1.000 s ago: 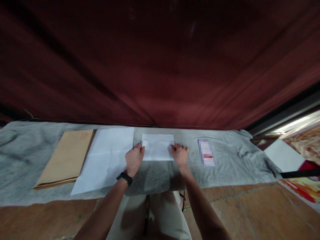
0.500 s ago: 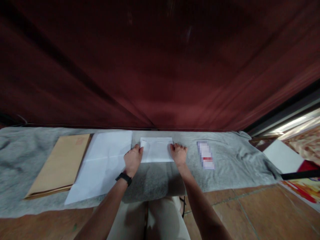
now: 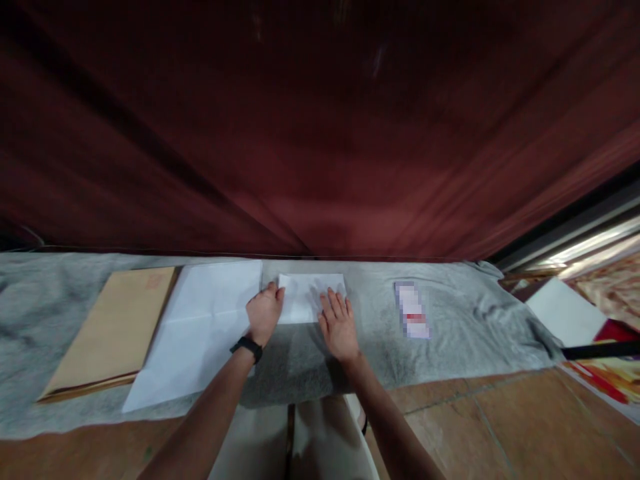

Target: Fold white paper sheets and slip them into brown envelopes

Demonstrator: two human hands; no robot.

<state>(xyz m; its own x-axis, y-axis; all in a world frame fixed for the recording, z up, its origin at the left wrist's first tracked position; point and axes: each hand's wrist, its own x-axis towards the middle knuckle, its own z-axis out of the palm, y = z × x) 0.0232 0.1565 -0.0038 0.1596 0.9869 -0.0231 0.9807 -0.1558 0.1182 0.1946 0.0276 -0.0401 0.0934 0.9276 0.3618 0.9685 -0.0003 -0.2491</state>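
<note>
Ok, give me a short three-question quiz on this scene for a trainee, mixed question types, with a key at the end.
1. True or false: the right hand lies flat, fingers spread, on the folded white paper.
2. Multiple choice: which thing lies farthest to the left on the grey cloth? A) the brown envelope B) the large white sheet C) the small printed card
3. Fill in: the left hand rests at the folded paper's ___ edge.

Key: 1 true; 2 A; 3 left.
</note>
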